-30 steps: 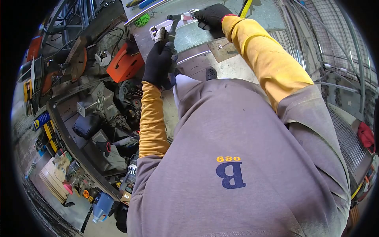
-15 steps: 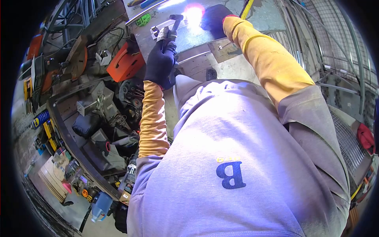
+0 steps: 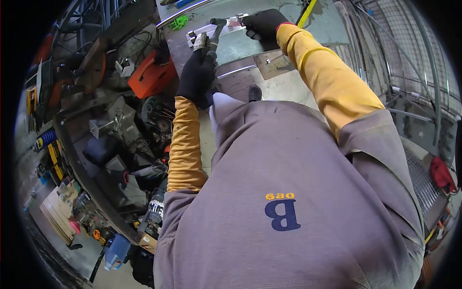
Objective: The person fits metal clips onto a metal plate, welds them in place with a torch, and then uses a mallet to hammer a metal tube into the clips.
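My left hand, in a black glove, is wrapped round the handle of a welding torch. The torch's dark head points right, close above a shiny metal workpiece lying on the metal table. A reddish patch shows on the workpiece beside the torch head. At the workpiece's right end is my right hand, also in a black glove, its fingers bent and closed. What they hold, if anything, cannot be made out. A small metal fitting sits at the workpiece's left end.
A green round object lies near a metal tube along the table's left side. A yellow bar slants past my right hand. To the left stand an orange box and a bin frame filled with metal parts.
The bright welding arc between my hands has gone out, leaving a reddish patch. My right hand has shifted slightly right; the torch stays in my left hand.
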Available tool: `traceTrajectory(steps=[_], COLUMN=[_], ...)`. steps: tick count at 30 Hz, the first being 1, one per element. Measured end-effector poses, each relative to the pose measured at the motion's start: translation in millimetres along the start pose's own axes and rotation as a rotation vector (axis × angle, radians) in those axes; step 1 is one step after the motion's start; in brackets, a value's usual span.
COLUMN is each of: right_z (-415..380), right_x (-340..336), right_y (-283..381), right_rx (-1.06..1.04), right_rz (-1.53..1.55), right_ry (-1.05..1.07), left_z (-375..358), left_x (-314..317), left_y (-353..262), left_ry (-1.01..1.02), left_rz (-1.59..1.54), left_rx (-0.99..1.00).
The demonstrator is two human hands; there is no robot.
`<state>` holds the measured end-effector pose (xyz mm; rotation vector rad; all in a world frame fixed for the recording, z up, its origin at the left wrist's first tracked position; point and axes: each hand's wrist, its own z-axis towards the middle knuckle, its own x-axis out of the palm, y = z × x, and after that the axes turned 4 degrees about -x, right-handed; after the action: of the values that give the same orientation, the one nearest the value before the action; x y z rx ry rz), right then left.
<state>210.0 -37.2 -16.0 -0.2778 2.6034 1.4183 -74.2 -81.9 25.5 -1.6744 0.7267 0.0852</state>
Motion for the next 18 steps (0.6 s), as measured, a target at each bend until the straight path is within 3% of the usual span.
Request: traceTrajectory(steps=[2,8,10,11,13,14,15,18], right_z=[-3,-6,-5,-3,-11,3,-1,-11], right_x=[0,-5,-9,-9,-3,-5,-5,-5], right_y=[3,6,6,4,10,-6,2,12], right_rx=[-0.014,-0.134,-0.363,-0.366,-0.158,-0.29,-0.293,-0.109], right_rz=[-0.014,-0.373,-0.88,-0.883,-0.474,-0.626,-0.629,-0.48], right_ry=[0.016,0.039,0.071,0.072,0.033,0.041,0.037,0.002], left_z=[3,-1,-1,-1,-4,-9,-18,-31], left_x=[0,-2,-1,-2,-6,-8,-11,-22], left_y=[9,-2,-3,-5,-8,-10,-10,17], left_ry=[-0.02,0.026,-0.005,-0.009,0.065,0.063,-0.005,-0.149], left_rz=[0.022,0.028,0.062,0.06,0.017,0.016,-0.036,-0.172], left_rx=[0.071,-0.023,0.016,0.017,-0.076,-0.074,-0.013,0.079])
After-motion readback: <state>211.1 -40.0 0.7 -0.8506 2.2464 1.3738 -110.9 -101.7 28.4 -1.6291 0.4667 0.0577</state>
